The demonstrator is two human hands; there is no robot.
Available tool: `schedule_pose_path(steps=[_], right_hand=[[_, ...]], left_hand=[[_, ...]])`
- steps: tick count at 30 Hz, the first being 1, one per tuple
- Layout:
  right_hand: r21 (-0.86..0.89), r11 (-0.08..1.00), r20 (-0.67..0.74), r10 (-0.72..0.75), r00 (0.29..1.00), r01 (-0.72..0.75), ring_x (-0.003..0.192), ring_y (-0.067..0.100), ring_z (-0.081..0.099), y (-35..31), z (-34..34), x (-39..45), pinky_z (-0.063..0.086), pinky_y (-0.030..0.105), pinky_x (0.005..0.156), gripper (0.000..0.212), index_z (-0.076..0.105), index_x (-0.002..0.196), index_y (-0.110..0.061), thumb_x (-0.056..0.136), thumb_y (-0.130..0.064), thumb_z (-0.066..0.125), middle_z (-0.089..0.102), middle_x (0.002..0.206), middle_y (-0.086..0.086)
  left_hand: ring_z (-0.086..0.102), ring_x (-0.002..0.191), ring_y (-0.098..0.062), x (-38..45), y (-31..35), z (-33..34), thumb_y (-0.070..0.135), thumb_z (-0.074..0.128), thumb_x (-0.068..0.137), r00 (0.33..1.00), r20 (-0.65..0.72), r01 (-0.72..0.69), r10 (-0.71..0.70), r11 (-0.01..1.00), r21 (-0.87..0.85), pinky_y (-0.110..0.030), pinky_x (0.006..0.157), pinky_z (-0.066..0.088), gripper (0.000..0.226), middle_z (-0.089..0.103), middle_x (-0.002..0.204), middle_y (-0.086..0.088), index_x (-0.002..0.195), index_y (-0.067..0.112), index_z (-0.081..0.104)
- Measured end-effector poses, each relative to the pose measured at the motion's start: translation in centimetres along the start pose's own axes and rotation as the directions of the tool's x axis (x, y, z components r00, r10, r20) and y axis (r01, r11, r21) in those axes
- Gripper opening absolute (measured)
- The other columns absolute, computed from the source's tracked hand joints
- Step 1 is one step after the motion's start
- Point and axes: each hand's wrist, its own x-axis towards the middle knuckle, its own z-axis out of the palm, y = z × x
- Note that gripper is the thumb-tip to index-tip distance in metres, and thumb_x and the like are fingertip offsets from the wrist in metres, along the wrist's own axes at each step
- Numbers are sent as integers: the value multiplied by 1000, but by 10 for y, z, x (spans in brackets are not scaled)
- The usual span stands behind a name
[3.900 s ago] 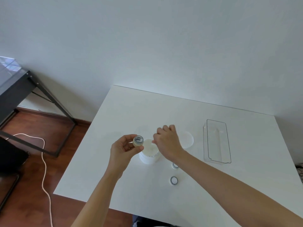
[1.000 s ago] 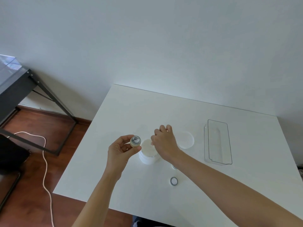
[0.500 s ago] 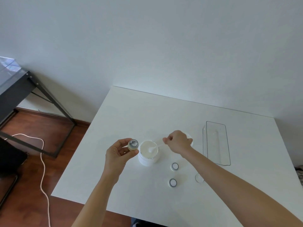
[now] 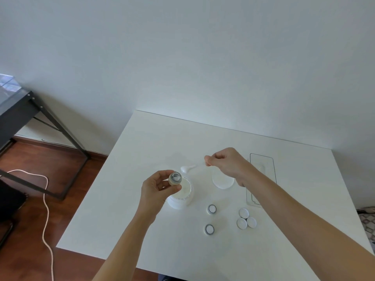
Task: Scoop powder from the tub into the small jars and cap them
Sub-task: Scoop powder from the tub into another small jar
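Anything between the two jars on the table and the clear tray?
In the head view, three white caps lie between the jars and the clear tray.

Matt white table (image 4: 142, 199), clear plastic tray (image 4: 261, 159)

White table (image 4: 142, 151) carries tub (image 4: 179, 200), tub lid (image 4: 222, 180), two jars (image 4: 212, 209), three caps (image 4: 243, 213), clear tray (image 4: 261, 159).

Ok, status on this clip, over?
Left hand holds small jar over tub. Right hand pinches loaded scoop. Path clear.
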Motion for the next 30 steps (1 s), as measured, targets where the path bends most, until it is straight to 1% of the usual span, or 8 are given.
schedule_pose_path(steps=[4,7,11,16,19,21,27,30], right_hand=[[-82,996,-51,-28,998,24,94,20,61,0,10,2,39,41,100,30,73,82,-8,91,-34,61,73,84,-7],[-174,982,-161,-102,982,73,70,16,53,2,18,1,34,38,88,33,71,83,-3,90,-34,61,52,49,-16],[-315,911,-307,-364,879,267,63,6,49,4,26,-7,23,31,76,26,64,69,-18,89,-35,63,47,56,-11],[-653,527,-237,-824,515,543,75,16,54,12,29,-22,19,31,77,16,70,72,-21,86,-28,69,57,69,-10],[-821,223,-100,-962,253,525,74,17,54,19,27,-24,23,35,75,19,71,69,-21,86,-28,69,58,67,-8],[-870,123,-50,-985,163,477,77,14,49,24,25,-25,24,35,75,19,70,68,-22,86,-26,70,57,65,-9],[-891,57,-25,-997,76,450,78,12,48,32,21,-26,22,35,74,16,71,70,-24,86,-25,73,55,64,-11],[-860,135,-91,-989,113,492,77,13,48,34,20,-27,22,35,75,18,72,70,-23,87,-28,70,57,66,-9]], left_hand=[[74,83,-14,1,8,7,-8,82,73,1000,21,-17,18,1000,-17,-18,73,55,40,79,94,-2,101,19,74],[75,84,-15,1,11,8,-9,81,73,999,34,-21,23,999,-34,-18,73,55,40,79,94,-1,101,18,74],[75,85,-16,0,14,8,-8,81,74,999,45,-20,22,999,-50,-18,73,56,39,80,96,-3,103,15,74],[75,89,-21,0,16,9,-4,83,74,999,47,-17,20,998,-58,-21,76,57,37,79,101,-6,104,14,75],[75,92,-21,1,17,10,-3,83,74,999,52,-10,14,997,-79,-20,77,56,36,79,104,-5,105,12,75],[75,92,-20,2,19,10,-3,83,74,999,51,-4,9,996,-92,-19,76,56,36,79,105,-5,105,12,75],[75,90,-19,3,21,9,-3,83,74,999,47,-9,14,994,-108,-17,75,55,35,79,103,-6,104,12,76],[75,90,-20,4,20,8,-4,83,73,999,38,-16,20,994,-109,-18,76,56,35,79,103,-6,103,12,76]])
